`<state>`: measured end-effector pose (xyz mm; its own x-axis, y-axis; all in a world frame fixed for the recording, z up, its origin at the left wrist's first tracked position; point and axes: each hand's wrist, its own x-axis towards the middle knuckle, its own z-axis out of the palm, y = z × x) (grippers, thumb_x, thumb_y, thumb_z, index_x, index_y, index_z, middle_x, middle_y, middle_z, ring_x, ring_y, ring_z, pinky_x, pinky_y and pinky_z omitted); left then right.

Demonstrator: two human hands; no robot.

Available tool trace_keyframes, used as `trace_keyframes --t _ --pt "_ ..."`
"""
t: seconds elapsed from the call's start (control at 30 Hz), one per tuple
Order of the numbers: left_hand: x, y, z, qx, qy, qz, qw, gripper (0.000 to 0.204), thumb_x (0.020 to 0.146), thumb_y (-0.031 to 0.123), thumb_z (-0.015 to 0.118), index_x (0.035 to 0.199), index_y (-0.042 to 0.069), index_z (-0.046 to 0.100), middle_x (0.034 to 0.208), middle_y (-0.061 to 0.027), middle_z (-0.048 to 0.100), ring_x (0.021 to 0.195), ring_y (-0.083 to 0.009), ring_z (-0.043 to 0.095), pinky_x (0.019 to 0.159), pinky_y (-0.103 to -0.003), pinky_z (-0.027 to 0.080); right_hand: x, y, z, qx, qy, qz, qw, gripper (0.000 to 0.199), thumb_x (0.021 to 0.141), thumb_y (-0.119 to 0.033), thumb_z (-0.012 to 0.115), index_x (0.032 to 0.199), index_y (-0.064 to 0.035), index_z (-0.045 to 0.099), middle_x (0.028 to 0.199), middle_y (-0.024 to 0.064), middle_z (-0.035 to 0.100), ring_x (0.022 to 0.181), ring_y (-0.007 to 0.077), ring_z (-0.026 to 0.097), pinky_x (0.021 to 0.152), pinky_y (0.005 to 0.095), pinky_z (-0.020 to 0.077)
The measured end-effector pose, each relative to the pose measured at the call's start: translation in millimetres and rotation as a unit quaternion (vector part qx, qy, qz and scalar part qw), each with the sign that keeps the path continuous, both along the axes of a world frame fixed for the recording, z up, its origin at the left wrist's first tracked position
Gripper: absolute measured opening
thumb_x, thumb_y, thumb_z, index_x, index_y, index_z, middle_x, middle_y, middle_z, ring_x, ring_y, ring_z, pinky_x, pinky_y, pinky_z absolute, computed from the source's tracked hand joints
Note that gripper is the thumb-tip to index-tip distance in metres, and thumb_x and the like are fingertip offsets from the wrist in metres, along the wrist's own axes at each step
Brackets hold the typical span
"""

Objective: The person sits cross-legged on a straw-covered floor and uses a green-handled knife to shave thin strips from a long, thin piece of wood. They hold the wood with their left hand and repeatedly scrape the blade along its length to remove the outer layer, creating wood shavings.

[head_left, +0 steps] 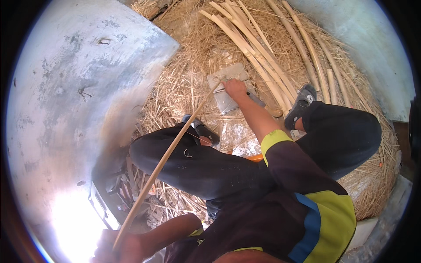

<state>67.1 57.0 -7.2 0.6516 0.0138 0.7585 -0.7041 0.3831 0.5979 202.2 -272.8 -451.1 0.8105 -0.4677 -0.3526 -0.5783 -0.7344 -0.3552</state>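
A long, slender bamboo strip (164, 160) runs slantwise across my left thigh, from the lower left up to the middle. Its near end sits in my left hand (125, 247), which is closed round it and partly washed out by glare. At the far end my right hand (236, 89) is closed, its fingers pinching the strip's tip just above grey slabs (225, 103) on the floor. Beside that wrist lies a knife-like tool with a dark blade (256, 100) and what looks like a wooden handle (275, 112).
Split bamboo lengths (258, 52) lie beyond my right hand, with rounder poles (309, 48) further right. Shavings (175, 90) litter the floor. A worn pale wall (83, 87) stands left. My sandalled feet flank the slabs; something orange (254, 158) shows under my right arm.
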Motion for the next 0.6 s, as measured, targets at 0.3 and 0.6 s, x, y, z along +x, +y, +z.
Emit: trace_keyframes --t 0.3,0.6 --pt "20 30 11 -0.005 0.056 -0.107 0.993 0.039 0.091 0.019 0.042 0.057 0.02 0.025 0.052 0.0057 0.02 0.056 -0.0092 0.02 0.057 -0.027 0.023 29 -34 -47 0.002 0.055 0.032 0.998 0.056 0.096 -0.048 0.032 0.103 -0.0063 0.068 0.106 0.0128 0.066 0.099 0.0282 0.064 0.081 0.0413 0.0515" --pt "50 -2 -9 0.099 0.009 0.529 0.842 0.024 0.095 0.024 0.041 0.076 0.01 0.035 0.068 -0.0021 0.035 0.077 -0.0209 0.041 0.066 -0.034 0.038 -10 -90 -148 -0.014 -0.014 -0.161 0.987 0.051 0.097 -0.044 0.034 0.097 -0.0021 0.064 0.092 0.0168 0.066 0.085 0.0284 0.065 0.071 0.0419 0.0507"
